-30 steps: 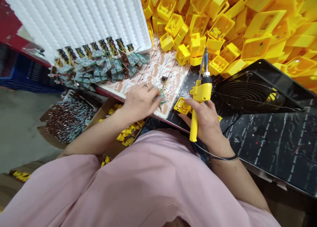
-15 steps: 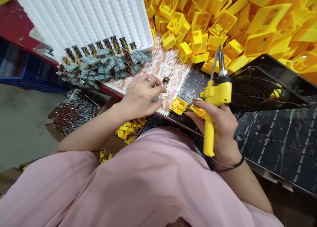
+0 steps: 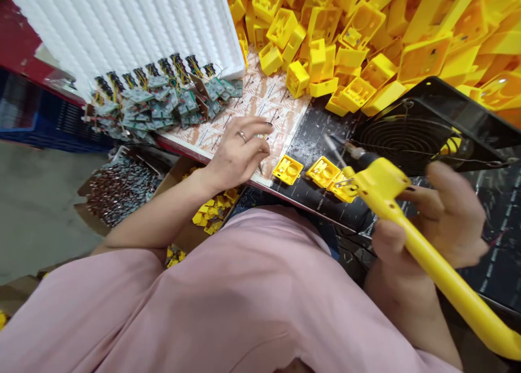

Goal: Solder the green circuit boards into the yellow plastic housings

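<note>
My left hand is closed over the patterned sheet, thumb and fingers pinched together. They mostly hide a small circuit board with thin wires, of which only slivers show. In my right hand lies a yellow soldering gun, its handle slanting down to the right and its metal tip aimed up and left. Some of that hand's fingers are lifted and blurred. Between the hands, small open yellow housings sit along the table edge: one to the left, a middle housing and a right housing partly behind the gun's front.
Many larger yellow cases are heaped at the back. A black fan stands at the right. Wired circuit boards lie against white foam at the left. Below are boxes of small parts and yellow pieces.
My right hand has drawn back to the right, tilting the soldering gun from upright to slanting left. A right-hand housing is now uncovered. My left fingers have closed in, and the black round part is hidden.
</note>
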Tool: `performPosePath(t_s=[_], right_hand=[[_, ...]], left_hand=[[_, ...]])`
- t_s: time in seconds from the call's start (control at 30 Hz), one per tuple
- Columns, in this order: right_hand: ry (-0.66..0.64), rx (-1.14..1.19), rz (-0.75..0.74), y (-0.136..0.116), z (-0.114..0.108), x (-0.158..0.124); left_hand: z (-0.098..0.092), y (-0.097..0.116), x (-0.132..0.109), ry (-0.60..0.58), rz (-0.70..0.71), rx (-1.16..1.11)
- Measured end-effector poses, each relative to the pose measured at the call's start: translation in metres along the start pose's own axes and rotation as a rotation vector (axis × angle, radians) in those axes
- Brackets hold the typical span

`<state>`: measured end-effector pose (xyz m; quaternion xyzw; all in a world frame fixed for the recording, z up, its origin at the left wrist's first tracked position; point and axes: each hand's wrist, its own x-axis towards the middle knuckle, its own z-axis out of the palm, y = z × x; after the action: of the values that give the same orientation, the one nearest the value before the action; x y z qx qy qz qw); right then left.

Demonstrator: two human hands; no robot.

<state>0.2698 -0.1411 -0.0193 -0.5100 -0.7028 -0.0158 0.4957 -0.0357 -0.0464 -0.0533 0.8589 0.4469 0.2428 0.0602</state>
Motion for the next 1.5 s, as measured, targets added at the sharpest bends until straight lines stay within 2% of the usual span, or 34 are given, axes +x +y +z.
performPosePath(t_s=[0.13,0.23,0.33,0.43,0.63,0.8,0.93,1.13,1.23,1.5], right_hand=[[0.229,0.118,0.205,0.004,0.006,0.000],[0.304,0.253,0.277,0.011,0.011,-0.008],[0.186,0.202,0.284,0.005,0.007,-0.021],[0.005,0.178,0.255,-0.009,0.002,-0.030],[-0.133,0.122,-0.085,-0.017,0.011,-0.024],[-0.160,0.037,-0.171,-0.020,0.015,-0.013],[-0.238,0.041,-0.243,-0.023,0.010,-0.006],[-0.227,0.035,-0.243,-0.023,0.011,-0.002],[-0.269,0.064,-0.257,-0.026,0.012,0.001],[-0.326,0.026,-0.261,-0.025,-0.001,0.007]], left_hand=[[-0.002,0.007,0.010,-0.085,0.010,-0.160],[-0.002,0.013,0.019,-0.161,-0.023,-0.190],[-0.003,0.017,0.025,-0.204,-0.019,-0.146],[-0.002,0.019,0.027,-0.202,0.017,-0.064],[0.005,0.021,0.026,-0.114,0.102,0.088],[0.009,0.020,0.026,-0.085,0.102,0.097],[0.010,0.020,0.027,-0.098,0.120,0.101],[0.010,0.021,0.026,-0.088,0.122,0.095],[0.011,0.021,0.025,-0.071,0.124,0.104],[0.013,0.022,0.024,-0.039,0.147,0.123]])
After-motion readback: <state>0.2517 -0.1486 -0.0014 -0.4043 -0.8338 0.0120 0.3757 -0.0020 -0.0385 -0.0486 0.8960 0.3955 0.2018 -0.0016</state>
